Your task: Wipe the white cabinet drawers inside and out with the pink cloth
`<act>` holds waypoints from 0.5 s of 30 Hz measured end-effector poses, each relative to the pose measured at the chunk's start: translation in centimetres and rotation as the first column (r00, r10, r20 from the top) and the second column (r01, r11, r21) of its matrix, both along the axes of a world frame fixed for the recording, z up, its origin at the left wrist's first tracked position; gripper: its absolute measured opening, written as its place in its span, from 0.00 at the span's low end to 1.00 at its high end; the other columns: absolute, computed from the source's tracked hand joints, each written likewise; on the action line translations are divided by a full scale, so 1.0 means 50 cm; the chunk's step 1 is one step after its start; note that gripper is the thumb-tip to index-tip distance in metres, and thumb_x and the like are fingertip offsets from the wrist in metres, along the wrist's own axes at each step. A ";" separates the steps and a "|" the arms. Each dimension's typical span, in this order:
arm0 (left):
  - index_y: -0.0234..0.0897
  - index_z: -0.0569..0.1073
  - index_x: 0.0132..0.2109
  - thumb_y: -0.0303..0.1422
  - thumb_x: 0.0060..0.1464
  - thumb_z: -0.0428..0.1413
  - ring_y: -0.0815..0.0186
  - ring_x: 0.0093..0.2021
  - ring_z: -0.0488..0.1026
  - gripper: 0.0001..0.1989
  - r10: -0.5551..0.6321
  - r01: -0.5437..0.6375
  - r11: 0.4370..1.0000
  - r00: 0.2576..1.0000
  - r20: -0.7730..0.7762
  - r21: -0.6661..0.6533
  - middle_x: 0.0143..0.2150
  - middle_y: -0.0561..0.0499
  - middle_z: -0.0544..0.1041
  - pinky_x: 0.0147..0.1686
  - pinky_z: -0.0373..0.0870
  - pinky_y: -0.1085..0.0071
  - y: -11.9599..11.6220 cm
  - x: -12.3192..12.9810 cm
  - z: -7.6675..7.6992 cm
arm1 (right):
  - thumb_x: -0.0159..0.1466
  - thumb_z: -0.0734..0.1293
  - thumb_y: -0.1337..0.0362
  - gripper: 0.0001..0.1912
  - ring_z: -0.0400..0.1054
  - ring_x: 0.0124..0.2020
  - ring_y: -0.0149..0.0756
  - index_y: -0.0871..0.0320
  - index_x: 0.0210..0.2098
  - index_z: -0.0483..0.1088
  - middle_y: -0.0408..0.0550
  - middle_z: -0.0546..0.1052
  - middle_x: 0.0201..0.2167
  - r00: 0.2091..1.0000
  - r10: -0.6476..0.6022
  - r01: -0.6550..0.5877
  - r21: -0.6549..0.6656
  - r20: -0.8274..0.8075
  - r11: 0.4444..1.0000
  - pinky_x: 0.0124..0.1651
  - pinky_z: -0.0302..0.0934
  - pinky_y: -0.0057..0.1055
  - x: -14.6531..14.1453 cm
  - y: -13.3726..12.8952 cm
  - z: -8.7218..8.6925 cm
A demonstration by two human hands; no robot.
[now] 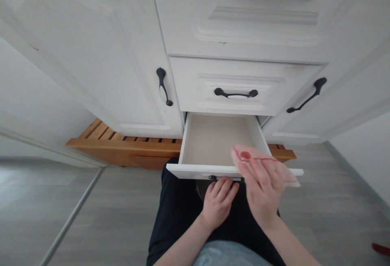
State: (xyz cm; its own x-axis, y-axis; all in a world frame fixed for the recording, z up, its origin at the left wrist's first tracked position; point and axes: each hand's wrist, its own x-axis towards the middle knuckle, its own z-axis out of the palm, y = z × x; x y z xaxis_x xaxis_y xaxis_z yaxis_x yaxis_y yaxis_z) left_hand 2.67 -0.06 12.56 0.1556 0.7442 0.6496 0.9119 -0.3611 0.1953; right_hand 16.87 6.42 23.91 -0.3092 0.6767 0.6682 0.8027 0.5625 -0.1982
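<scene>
A white drawer [213, 136] is pulled out at the bottom of the cabinet, its pale inside bare. My left hand [219, 201] has its fingers curled over the dark handle [213, 177] on the drawer's front. Over the drawer's right front corner, my right hand [265, 189] grips a pink cloth [240, 152] with a red line and a round red mark. Part of the cloth hangs out to the right of the hand, which hides some of the drawer's edge.
White cabinet doors and drawers with dark handles [236, 94] rise in front. A slatted wooden bench [128, 148] runs low beneath the cabinet. A metal floor track [73, 213] crosses the grey floor at left. Something red [380, 249] lies at far right.
</scene>
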 end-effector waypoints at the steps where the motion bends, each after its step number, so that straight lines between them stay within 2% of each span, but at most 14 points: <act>1: 0.46 0.73 0.63 0.29 0.61 0.54 0.59 0.63 0.69 0.23 0.006 -0.006 1.000 1.000 0.001 0.010 0.61 0.49 0.76 0.56 0.69 0.62 -0.002 -0.007 0.004 | 0.67 0.65 0.68 0.21 0.62 0.65 0.52 0.45 0.56 0.75 0.51 0.76 0.56 0.997 -0.064 0.061 0.082 0.033 0.995 0.67 0.56 0.58 0.040 0.011 -0.006; 4: 0.46 0.71 0.65 0.29 0.62 0.53 0.58 0.65 0.67 0.25 0.022 -0.022 0.999 1.000 -0.014 0.028 0.62 0.50 0.75 0.58 0.67 0.62 0.001 -0.016 0.015 | 0.67 0.64 0.69 0.27 0.56 0.70 0.56 0.50 0.64 0.68 0.57 0.69 0.65 0.972 -0.227 0.212 0.203 0.055 0.956 0.67 0.55 0.61 0.134 0.040 -0.026; 7: 0.47 0.72 0.64 0.29 0.61 0.54 0.57 0.65 0.67 0.25 0.041 -0.039 0.999 0.998 -0.056 0.028 0.64 0.51 0.75 0.58 0.66 0.60 0.012 -0.015 0.018 | 0.66 0.62 0.69 0.31 0.55 0.70 0.58 0.55 0.68 0.63 0.61 0.63 0.69 0.954 -0.296 0.299 0.125 -0.044 0.946 0.67 0.56 0.61 0.181 0.059 -0.039; 11: 0.48 0.70 0.66 0.28 0.58 0.56 0.56 0.68 0.64 0.29 0.079 -0.079 0.997 0.988 -0.129 0.002 0.68 0.51 0.70 0.59 0.65 0.60 0.041 -0.023 0.025 | 0.65 0.61 0.67 0.30 0.60 0.66 0.60 0.63 0.66 0.65 0.66 0.68 0.63 0.855 -0.406 0.437 0.025 -0.323 0.899 0.64 0.56 0.65 0.189 0.053 -0.033; 13: 0.47 0.67 0.68 0.28 0.58 0.55 0.55 0.70 0.61 0.31 0.087 -0.093 0.995 0.983 -0.159 -0.030 0.71 0.51 0.66 0.60 0.66 0.60 0.063 -0.030 0.038 | 0.65 0.62 0.66 0.26 0.62 0.64 0.59 0.63 0.62 0.69 0.64 0.72 0.58 0.847 -0.380 0.412 0.010 -0.371 0.911 0.64 0.56 0.63 0.176 0.036 -0.023; 15: 0.46 0.65 0.70 0.28 0.59 0.55 0.54 0.73 0.57 0.32 0.101 -0.115 0.991 0.980 -0.173 -0.069 0.74 0.51 0.61 0.61 0.66 0.59 0.089 -0.035 0.054 | 0.66 0.62 0.66 0.22 0.63 0.63 0.55 0.61 0.59 0.72 0.62 0.72 0.57 0.872 -0.308 0.329 -0.013 -0.380 0.944 0.65 0.57 0.60 0.155 0.018 -0.008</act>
State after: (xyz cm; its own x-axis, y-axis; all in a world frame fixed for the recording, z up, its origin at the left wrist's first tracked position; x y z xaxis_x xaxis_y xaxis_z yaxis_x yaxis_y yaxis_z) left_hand 0.91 4.41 15.28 0.1741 0.8098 0.5603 0.9668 -0.2485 0.0587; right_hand 24.60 7.31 23.49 0.1949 0.6584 0.7270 0.8130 0.3062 -0.4952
